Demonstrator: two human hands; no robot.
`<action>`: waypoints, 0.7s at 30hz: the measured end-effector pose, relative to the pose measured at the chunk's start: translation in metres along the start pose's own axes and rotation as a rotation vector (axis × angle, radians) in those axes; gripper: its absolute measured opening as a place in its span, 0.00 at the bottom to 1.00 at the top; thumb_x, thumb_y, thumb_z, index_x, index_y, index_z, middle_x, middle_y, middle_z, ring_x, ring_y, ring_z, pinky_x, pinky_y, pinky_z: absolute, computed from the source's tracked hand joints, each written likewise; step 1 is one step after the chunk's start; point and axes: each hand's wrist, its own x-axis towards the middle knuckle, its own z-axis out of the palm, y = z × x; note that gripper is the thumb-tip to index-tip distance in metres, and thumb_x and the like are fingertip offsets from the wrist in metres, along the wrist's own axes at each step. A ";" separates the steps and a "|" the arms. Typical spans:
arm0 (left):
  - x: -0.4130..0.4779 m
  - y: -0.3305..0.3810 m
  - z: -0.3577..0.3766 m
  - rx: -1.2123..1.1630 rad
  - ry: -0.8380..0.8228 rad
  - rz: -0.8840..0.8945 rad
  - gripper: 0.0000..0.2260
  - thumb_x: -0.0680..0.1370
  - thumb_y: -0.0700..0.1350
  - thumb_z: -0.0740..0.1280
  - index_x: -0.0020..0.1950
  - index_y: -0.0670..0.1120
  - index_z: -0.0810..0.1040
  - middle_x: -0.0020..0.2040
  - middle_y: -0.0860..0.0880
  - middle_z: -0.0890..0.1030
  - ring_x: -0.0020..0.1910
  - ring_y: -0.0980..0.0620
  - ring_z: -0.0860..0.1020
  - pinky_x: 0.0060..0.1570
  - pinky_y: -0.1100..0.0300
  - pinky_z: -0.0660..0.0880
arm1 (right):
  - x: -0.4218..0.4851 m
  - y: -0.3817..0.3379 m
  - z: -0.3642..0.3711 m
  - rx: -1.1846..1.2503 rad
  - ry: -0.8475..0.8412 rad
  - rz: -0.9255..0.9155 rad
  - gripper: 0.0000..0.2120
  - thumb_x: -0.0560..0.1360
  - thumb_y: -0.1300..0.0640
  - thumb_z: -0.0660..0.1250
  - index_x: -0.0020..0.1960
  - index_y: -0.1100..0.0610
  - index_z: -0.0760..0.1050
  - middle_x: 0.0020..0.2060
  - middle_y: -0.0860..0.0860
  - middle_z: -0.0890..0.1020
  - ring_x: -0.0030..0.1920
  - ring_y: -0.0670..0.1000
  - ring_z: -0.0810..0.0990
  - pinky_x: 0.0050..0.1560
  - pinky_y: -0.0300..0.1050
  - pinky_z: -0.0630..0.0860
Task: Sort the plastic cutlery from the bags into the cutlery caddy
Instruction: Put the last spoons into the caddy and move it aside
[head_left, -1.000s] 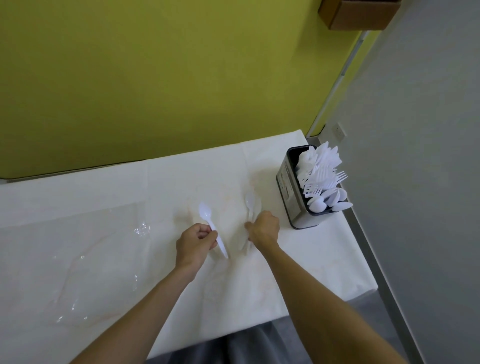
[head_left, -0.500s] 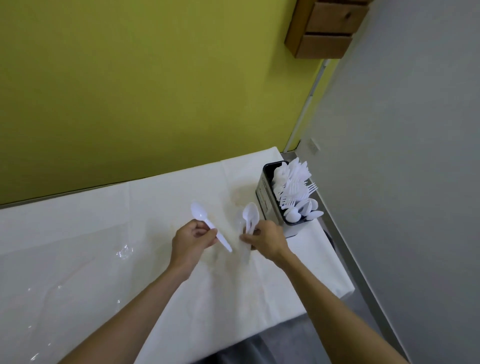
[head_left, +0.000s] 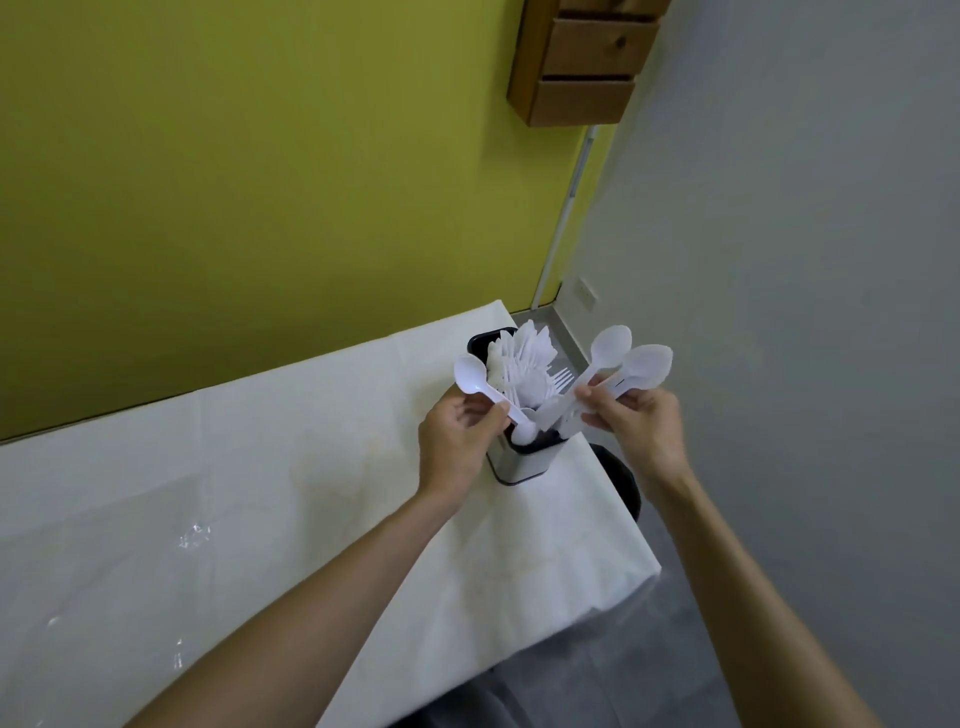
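White plastic is the material of everything we hold. The left hand (head_left: 457, 441) pinches one white plastic spoon (head_left: 470, 375) by the handle, thumb against curled fingers. The bowl points up and left; the handle slants down and right towards the caddy. The right hand (head_left: 644, 431) grips two white plastic spoons (head_left: 612, 344) together by their handles, fingers closed round them. Both bowls fan up and to the right, and the handle ends reach down and left over the caddy opening. That makes three spoons in hand, all held above the table.

Between the hands stands the rectangular metal cutlery caddy with a black rim (head_left: 519, 467), upright near the table's far right corner. It is packed with white plastic cutlery (head_left: 524, 353). Fork tines (head_left: 561, 376) show at its right side; we cannot count the pieces. The left hand and the spoon handles cover the near part of the opening.

The caddy rests on a table under a white paper cover (head_left: 311, 415). A flat clear plastic bag (head_left: 192, 535) lies well to the left. A dark round object (head_left: 626, 486) sits below the right table edge. A wooden drawer unit (head_left: 582, 62) hangs on the yellow-green wall (head_left: 260, 182).

Both forearms reach forward from the lower edge, converging on the caddy.
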 end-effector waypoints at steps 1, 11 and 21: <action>-0.002 0.000 0.003 0.067 0.016 0.039 0.04 0.73 0.42 0.73 0.42 0.50 0.80 0.40 0.53 0.85 0.42 0.56 0.84 0.51 0.54 0.81 | -0.001 0.004 0.001 0.028 0.021 -0.021 0.03 0.73 0.64 0.74 0.47 0.61 0.83 0.38 0.53 0.86 0.40 0.48 0.84 0.44 0.40 0.82; 0.000 -0.031 0.012 0.630 -0.175 0.332 0.05 0.77 0.43 0.69 0.51 0.45 0.79 0.43 0.49 0.84 0.42 0.48 0.81 0.42 0.50 0.78 | 0.001 0.022 0.007 -0.537 -0.109 -0.210 0.05 0.69 0.55 0.78 0.40 0.56 0.85 0.35 0.49 0.84 0.35 0.46 0.80 0.34 0.33 0.72; -0.012 -0.035 0.010 0.417 -0.114 0.299 0.13 0.73 0.38 0.73 0.56 0.49 0.79 0.49 0.54 0.81 0.45 0.59 0.81 0.48 0.56 0.81 | 0.005 0.012 -0.005 -0.573 -0.277 -0.380 0.15 0.67 0.57 0.79 0.53 0.52 0.81 0.46 0.42 0.84 0.46 0.40 0.80 0.42 0.27 0.72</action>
